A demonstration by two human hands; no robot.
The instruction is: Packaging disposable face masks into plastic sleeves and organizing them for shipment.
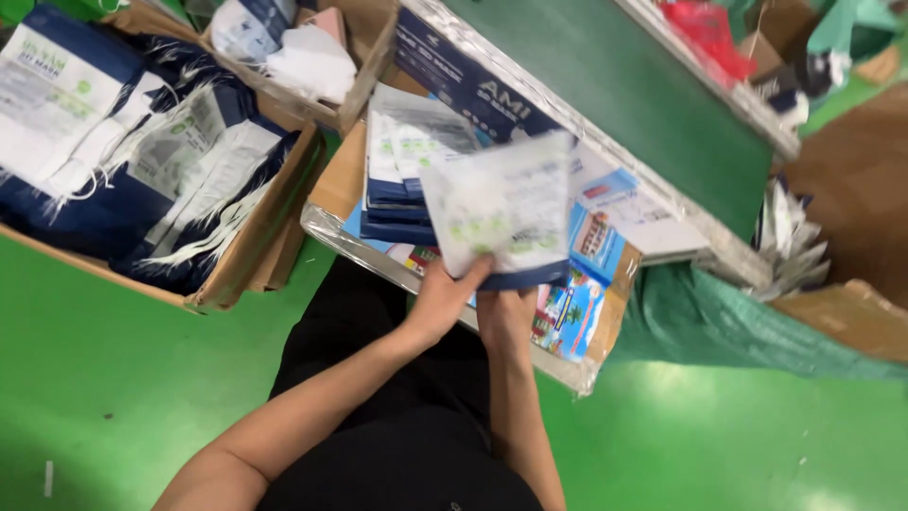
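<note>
A flat white and navy packet (506, 203) is held up over a cardboard work board (605, 326) that rests across my lap. My left hand (443, 301) grips the packet's lower left edge. Under the packet's lower edge, my right hand (506, 317) holds it from below. The packet is blurred. A stack of like packets (402, 161) lies on the board just to the left of it.
A large cardboard box (241, 260) full of navy and white packets stands at the left on the green floor (95, 369). A smaller box (355, 85) sits behind. A green conveyor belt (615, 85) runs at upper right, and a green sack (728, 322) lies below it.
</note>
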